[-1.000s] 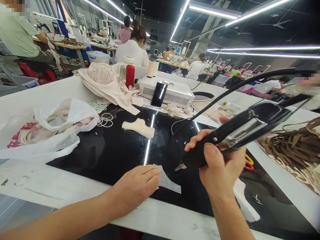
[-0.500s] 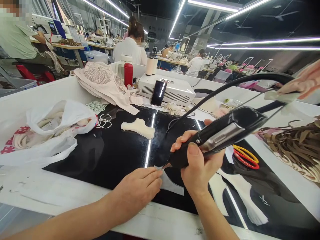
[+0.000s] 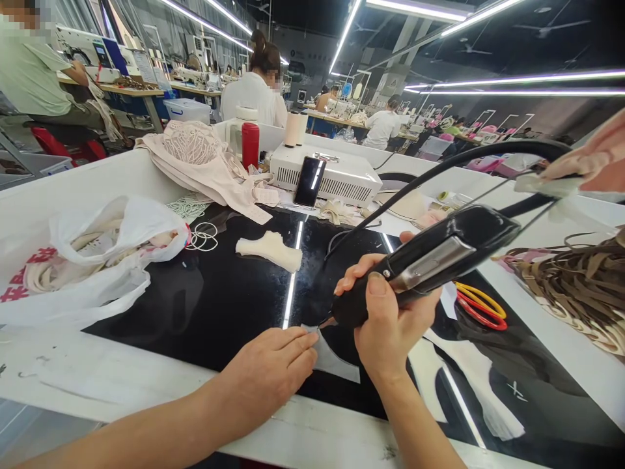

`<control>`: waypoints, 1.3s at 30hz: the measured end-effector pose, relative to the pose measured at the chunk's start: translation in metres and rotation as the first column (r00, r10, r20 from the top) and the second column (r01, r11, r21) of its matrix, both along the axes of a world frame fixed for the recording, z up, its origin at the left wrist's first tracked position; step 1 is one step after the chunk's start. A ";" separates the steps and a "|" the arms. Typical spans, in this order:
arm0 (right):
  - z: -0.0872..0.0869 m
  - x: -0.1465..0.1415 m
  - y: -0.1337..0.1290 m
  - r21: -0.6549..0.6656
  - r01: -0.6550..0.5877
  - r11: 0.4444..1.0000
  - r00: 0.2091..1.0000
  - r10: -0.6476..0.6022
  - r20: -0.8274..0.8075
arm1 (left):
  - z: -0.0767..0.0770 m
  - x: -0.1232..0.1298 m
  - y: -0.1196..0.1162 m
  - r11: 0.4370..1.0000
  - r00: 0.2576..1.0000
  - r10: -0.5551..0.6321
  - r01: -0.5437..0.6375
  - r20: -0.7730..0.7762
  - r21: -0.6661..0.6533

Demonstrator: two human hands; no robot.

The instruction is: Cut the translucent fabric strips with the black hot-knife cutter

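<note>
My right hand [image 3: 390,322] is wrapped around a black corded hot knife [image 3: 420,264] with a metal lever along its side. Its narrow tip points down and left, meeting the edge of a thin, sheer grey fabric piece [image 3: 336,361] on the black cutting surface [image 3: 234,306]. Close to that tip, the fingertips of my left hand [image 3: 273,368] are pressed together on the fabric's left end. My palm partly hides this end. Cream fabric pieces [image 3: 481,384] lie right of my right wrist, and another cream piece [image 3: 271,251] lies farther back.
A white plastic bag [image 3: 112,260] of fabric sits left, near pale elastic rings [image 3: 202,236]. Behind are beige garments [image 3: 209,163], a phone [image 3: 310,181] and a white vented box [image 3: 332,176]. Another person's hand [image 3: 593,156] is beside the cable [image 3: 469,148]. Brown straps [image 3: 576,273] lie right.
Almost nothing differs. The hot knife's rear end has dipped very slightly to the left, while both hands keep their places.
</note>
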State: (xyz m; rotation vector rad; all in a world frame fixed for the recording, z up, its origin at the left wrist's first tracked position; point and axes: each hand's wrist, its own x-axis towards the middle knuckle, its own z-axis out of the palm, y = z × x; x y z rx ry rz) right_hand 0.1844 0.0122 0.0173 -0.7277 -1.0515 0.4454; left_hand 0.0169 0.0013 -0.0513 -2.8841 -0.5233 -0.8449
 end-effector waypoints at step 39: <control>0.022 0.010 -0.015 -0.068 0.095 0.993 0.993 -0.089 0.083 | -0.001 -0.004 0.004 0.997 0.998 -0.048 0.046 -0.033 -0.069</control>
